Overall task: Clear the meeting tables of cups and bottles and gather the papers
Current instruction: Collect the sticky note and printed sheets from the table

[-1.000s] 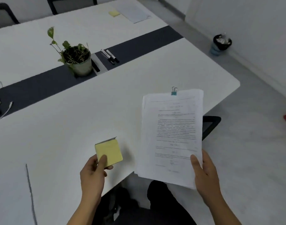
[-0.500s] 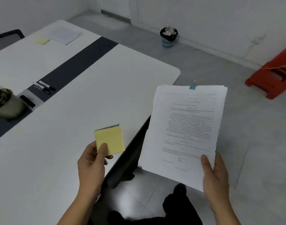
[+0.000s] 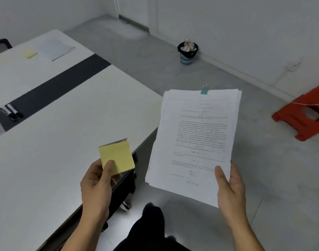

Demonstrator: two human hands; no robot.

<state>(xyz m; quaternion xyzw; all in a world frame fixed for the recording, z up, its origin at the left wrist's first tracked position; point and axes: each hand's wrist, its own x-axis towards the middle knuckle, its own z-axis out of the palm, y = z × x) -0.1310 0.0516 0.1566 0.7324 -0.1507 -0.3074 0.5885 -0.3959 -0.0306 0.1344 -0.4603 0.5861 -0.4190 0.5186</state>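
1. Grey floor, white walls, and a white table [image 3: 46, 160] on my left with a dark strip [image 3: 51, 91] running across it. A bin [image 3: 187, 52] full of white stuff sits by the far wall, and a red stool [image 3: 303, 116] is on the floor off to the right.
2. My left hand [image 3: 96, 185] pinches a yellow pad [image 3: 117, 157] by its lower left corner. The thumb is flat on the top face and the fingers are curled behind. The pad is up in the air, right over the table's near edge.
3. My right hand [image 3: 229, 189] grips the papers [image 3: 196, 142] at the bottom right corner, thumb on the front page and fingers behind. The stack is held up over the floor, just right of the table, with a blue clip [image 3: 204, 90] on its top edge. The print faces me but it's too small to read.
4. The hands are well apart, and the pad and papers aren't touching.
5. Still lying on the table are a second pad [image 3: 30, 54] and a sheet [image 3: 57, 48], side by side at the far end past the strip. Two markers [image 3: 12, 113] lie on the strip near the left edge of view.
6. Compared with half a second ago, both grips are the same and the pad and papers sit in about the same spots in front of me. What changed is the view. The plant pot that was on the left is gone from the shot, the bin has moved toward the middle, and more of the stool shows.
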